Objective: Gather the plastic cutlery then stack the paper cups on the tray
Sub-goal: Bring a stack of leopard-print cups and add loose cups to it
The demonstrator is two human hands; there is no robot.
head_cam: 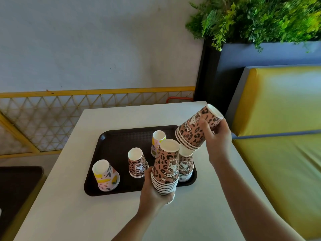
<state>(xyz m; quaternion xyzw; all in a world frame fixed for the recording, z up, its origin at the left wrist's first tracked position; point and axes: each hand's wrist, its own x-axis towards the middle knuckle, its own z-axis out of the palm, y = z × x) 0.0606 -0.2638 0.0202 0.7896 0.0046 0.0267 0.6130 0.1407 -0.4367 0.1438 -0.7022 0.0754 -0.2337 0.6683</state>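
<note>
The left hand point(154, 190) grips the lower rims of a tall inverted stack of leopard-print paper cups point(166, 169), fingers curled round the far side and thumb on the near side. The stack is held at the near edge of the dark tray point(111, 136); whether its bottom rim touches the tray cannot be told. The right hand point(218, 136) grips a shorter leopard-print stack point(196, 129), tilted, open end down toward the left, fingers wrapped round the cup wall.

Risks, as judged from this position:
- The tilted stack is held by its outermost cup only. The nested cups inside could slide out of the open end if the tilt steepens.
- Lowering it off-centre onto the tall stack could jam a rim, crush the paper, or push the tall stack sideways out of the left fingers.
- A third leopard-print stack point(185, 164) stands just below the right fingers; a low sweep could topple it.

Other cups on the tray, all inverted: a single leopard-print cup point(137, 162), a floral cup point(106, 176) beyond the left fingers, a second floral cup point(157, 141) behind the tall stack.

Hidden or unclear:
- No plastic cutlery is visible anywhere on the white surface point(86, 214).
- The left fingertips are behind the stack.
- Exact cup counts are hard to read.
</note>
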